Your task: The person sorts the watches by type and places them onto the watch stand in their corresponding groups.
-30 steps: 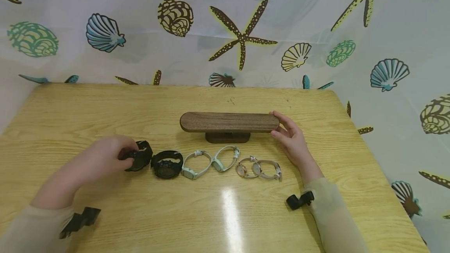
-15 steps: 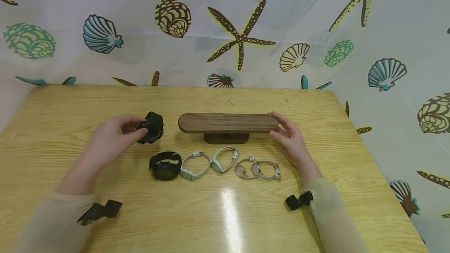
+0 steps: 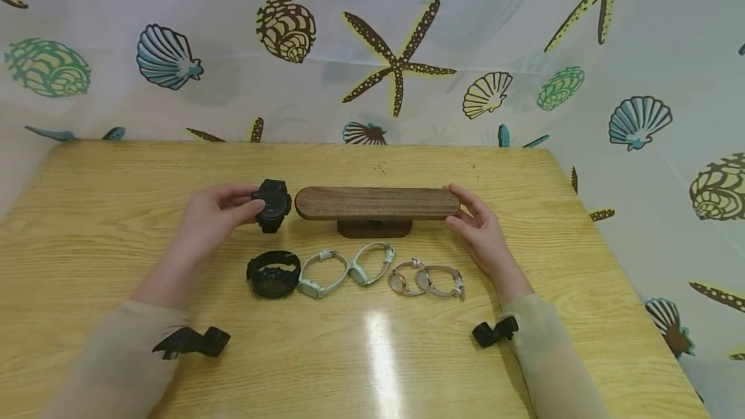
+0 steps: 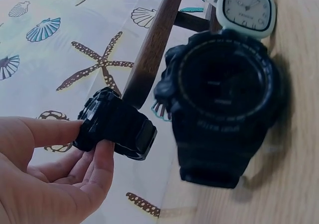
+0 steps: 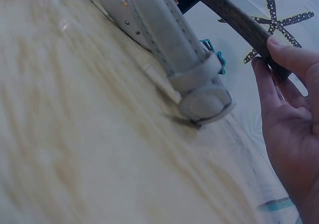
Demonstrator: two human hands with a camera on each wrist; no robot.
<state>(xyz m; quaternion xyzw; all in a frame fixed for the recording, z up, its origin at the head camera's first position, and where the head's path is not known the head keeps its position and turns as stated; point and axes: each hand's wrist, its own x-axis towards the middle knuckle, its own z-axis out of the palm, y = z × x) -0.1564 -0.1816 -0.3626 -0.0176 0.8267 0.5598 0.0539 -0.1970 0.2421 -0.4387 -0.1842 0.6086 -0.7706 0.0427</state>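
My left hand point(image 3: 216, 217) pinches a black sports watch point(image 3: 273, 204) between thumb and fingers, its buckled strap forming a loop. This watch is just beyond the left end of a dark wooden watch stand point(image 3: 378, 204), with a small gap between them in the head view. At the stand's right end, my right hand point(image 3: 482, 233) grips the bar, thumb on the near side and fingers behind. Seen from the left wrist, the pinched watch point(image 4: 119, 124) overlaps the bar's end point(image 4: 142, 79).
In front of the stand lie a second black watch point(image 3: 273, 282), two pale mint watches point(image 3: 312, 288) point(image 3: 359, 274), a rose-gold-cased watch point(image 3: 399, 283) and a light-strapped watch point(image 3: 442, 282). The wooden table point(image 3: 291, 367) meets a shell-patterned cloth point(image 3: 233, 83) behind.
My left hand has lifted the black watch from the left end of the row and carried it up and right to the stand's left end. My right hand has kept its grip on the stand.
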